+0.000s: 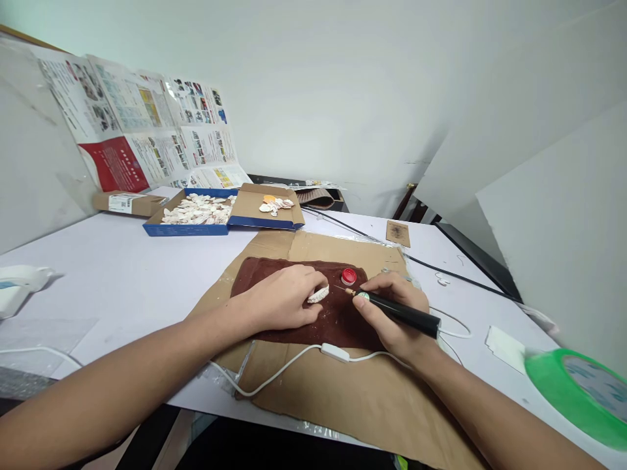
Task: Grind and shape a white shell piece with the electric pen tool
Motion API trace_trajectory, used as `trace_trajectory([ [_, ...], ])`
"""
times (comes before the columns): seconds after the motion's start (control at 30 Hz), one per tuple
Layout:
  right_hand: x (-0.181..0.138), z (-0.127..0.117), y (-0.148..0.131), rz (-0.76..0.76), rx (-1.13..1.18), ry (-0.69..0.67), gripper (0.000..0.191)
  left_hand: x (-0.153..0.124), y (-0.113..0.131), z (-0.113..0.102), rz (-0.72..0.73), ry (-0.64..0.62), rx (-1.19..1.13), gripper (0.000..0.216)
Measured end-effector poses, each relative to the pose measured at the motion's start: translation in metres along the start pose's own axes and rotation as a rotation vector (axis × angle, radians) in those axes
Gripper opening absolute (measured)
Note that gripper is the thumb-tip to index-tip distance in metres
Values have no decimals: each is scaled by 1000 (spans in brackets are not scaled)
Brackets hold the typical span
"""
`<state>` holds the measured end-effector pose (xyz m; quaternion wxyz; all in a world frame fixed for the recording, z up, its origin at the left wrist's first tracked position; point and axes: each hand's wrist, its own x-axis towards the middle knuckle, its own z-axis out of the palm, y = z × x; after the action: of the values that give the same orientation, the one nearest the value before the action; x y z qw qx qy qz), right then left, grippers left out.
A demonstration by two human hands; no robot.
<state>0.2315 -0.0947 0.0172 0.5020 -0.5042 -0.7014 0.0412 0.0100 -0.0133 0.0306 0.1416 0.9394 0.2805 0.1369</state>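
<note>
Pinched in the fingers of my left hand (294, 297) is a small white shell-like piece (319, 295) with a ridged edge. My right hand (399, 313) grips a black electric engraving pen (404, 314), its thin bit aimed left toward the piece, with a small gap between them. A white cord with an inline switch (335, 352) runs below the hands. Both hands are over a dark brown cloth (279, 336), which has white dust on it. A small round red container (349, 276) sits on the cloth just beyond the pen's tip.
Cardboard (313, 385) lies under the cloth. Farther back, a blue box (186, 230) holds many white shell-like pieces, and a few lie on its open lid (267, 219). A roll of green tape (563, 398) is at the right. A black cable (441, 269) crosses the white table.
</note>
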Motion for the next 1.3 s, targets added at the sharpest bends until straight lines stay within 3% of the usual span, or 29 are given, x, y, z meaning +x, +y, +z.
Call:
trace_trajectory([
  [0.2,0,-1,2,80,7,3,15,-1,-6,-3,35,64,-147,28],
  [0.37,-1,0,3,42,20,37,12,-3,-10,3,141,-89,-163,52],
  [0.5,-2,-1,4,34,33,55,12,-3,-8,8,107,-85,-75,55],
  [0.67,-2,-4,5,15,1,37,12,1,-11,4,25,-85,-5,47],
  [0.77,-1,-4,4,13,4,-59,12,1,-15,-4,-4,-119,-29,46],
  [0.93,0,-2,0,-24,11,-282,10,-3,-19,-8,143,-153,-89,32],
  [1.13,-1,-4,0,3,30,-129,18,-1,-17,1,65,-80,-109,30],
  [1.3,3,-9,4,-85,3,-271,33,0,-16,0,38,-115,-107,19],
])
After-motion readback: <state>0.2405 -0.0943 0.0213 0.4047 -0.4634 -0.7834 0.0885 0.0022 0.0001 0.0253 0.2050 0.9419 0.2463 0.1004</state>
